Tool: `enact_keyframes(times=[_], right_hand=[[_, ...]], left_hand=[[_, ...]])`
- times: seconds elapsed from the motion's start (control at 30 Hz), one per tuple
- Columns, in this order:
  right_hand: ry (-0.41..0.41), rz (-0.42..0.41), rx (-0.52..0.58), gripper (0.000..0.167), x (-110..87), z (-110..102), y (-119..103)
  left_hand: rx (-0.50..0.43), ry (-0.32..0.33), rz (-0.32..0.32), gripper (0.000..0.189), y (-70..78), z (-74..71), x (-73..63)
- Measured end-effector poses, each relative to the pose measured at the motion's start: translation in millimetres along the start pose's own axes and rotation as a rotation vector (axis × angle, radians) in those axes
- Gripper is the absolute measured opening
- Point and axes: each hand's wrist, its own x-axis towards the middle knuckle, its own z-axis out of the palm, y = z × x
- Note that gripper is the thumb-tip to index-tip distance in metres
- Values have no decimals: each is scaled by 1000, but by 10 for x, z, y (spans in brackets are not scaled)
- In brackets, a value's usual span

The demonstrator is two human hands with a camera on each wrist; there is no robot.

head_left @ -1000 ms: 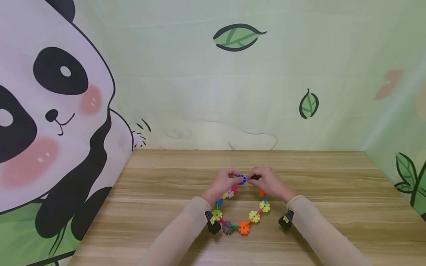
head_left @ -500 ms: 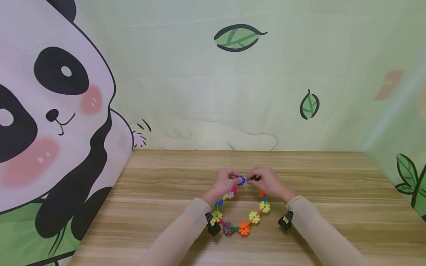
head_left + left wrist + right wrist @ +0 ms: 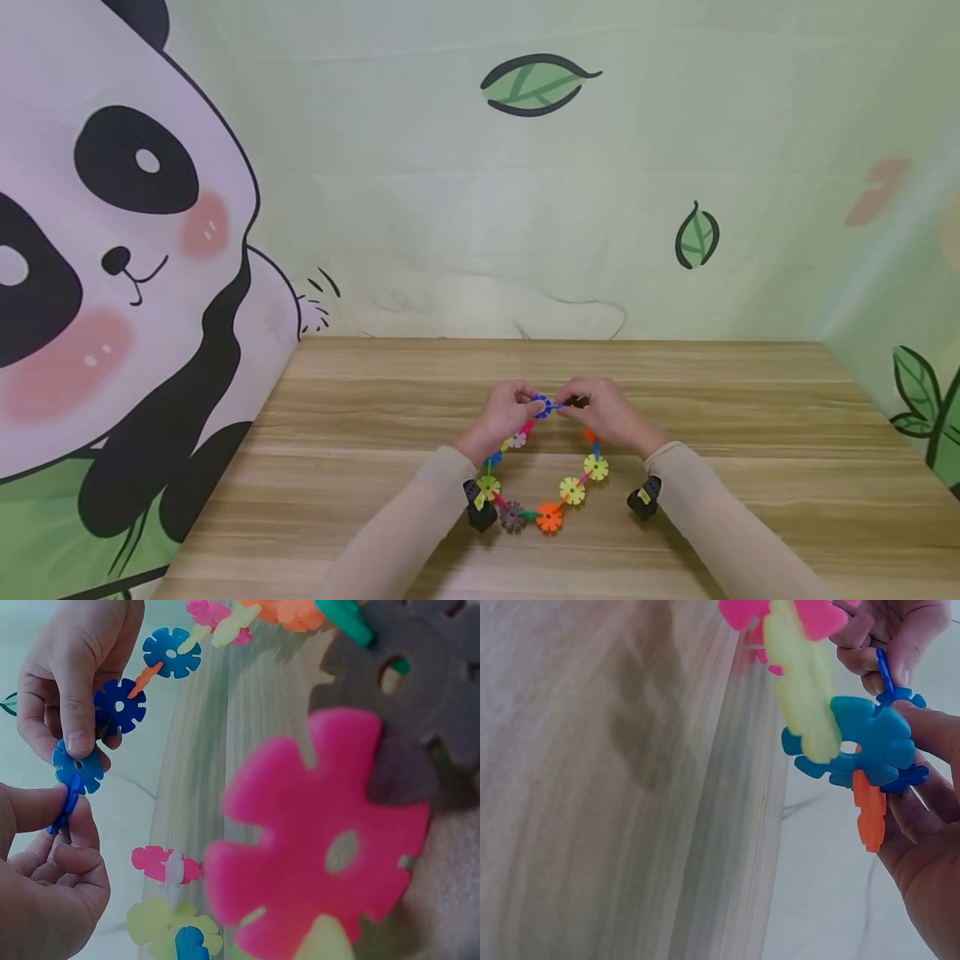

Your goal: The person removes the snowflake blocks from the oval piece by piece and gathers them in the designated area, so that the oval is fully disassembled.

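Observation:
My left hand (image 3: 504,415) pinches a dark blue slotted plastic disc (image 3: 69,808), a snowflake-type building disc, between thumb and fingers. Thumb and fingers of my right hand (image 3: 606,410) pinch a lighter blue disc (image 3: 78,766). The two discs meet edge to slot in the left wrist view; how deeply they interlock is hard to tell. Both belong to a long chain of slotted discs that forms a loop between my hands. Another dark blue disc (image 3: 120,706) sits by the right fingers, followed by an orange one (image 3: 868,814). Fingers partly cover the chain's far end.
The chain's near part hangs or lies toward me, with an orange disc (image 3: 549,518), a grey disc (image 3: 513,517) and yellow discs (image 3: 573,491). Beneath is a wood-grain table (image 3: 375,483). A panda-printed cloth (image 3: 420,167) stands behind it. Black cameras (image 3: 643,498) are strapped to both wrists.
Both hands keep their grips in almost the same place. The dark blue disc at the left fingers has shifted slightly left, and the near part of the chain sits slightly lower.

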Motion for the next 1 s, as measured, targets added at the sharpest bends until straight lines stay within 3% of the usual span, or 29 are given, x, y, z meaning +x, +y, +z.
enact_keyframes(times=[0.17,0.53,0.8,1.0], right_hand=[[-2,-15,-16,11,-3,6,19],[12,28,-13,9,-31,-15,60],[24,28,-28,10,-48,-18,83],[18,61,-41,10,-74,-23,99]], left_hand=[[28,13,18,4,7,10,-22],[-37,34,-7,9,10,-88,-31],[-16,110,33,12,-40,-296,-38],[-41,120,36,14,-125,-487,-16]])
